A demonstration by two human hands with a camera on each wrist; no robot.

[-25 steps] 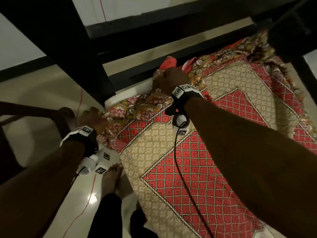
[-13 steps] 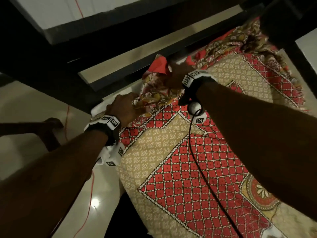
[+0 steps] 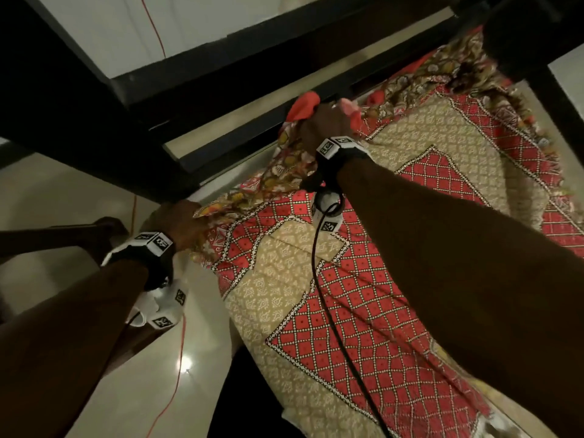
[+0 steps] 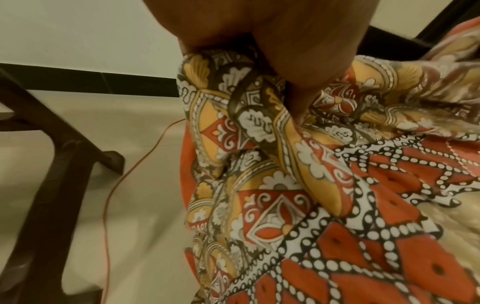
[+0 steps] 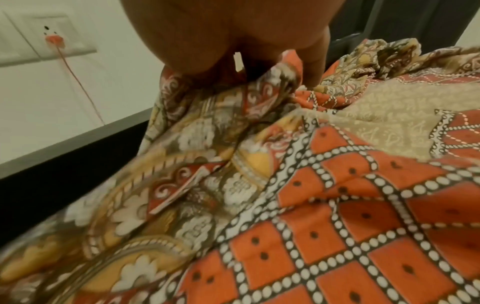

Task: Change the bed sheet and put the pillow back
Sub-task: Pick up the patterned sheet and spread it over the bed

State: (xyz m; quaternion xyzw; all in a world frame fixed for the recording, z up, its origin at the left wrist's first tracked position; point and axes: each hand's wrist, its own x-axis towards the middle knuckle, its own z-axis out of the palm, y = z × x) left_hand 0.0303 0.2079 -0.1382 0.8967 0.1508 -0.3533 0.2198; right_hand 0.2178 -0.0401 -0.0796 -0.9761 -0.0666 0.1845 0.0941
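Since earlier, my right hand (image 3: 325, 123) lifts bunched bed sheet (image 3: 363, 279) edge higher; left hand (image 3: 181, 221) grips lower border, both fists closed on cloth.

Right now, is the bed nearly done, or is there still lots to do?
About halfway, I'd guess. The patterned sheet already lies over most of the mattress. In hand: the left hand and right hand both grip its bunched end edge, apparently pulling it straight. Left: that edge and the far side are crumpled, and no pillow is in view, so it has yet to go back.
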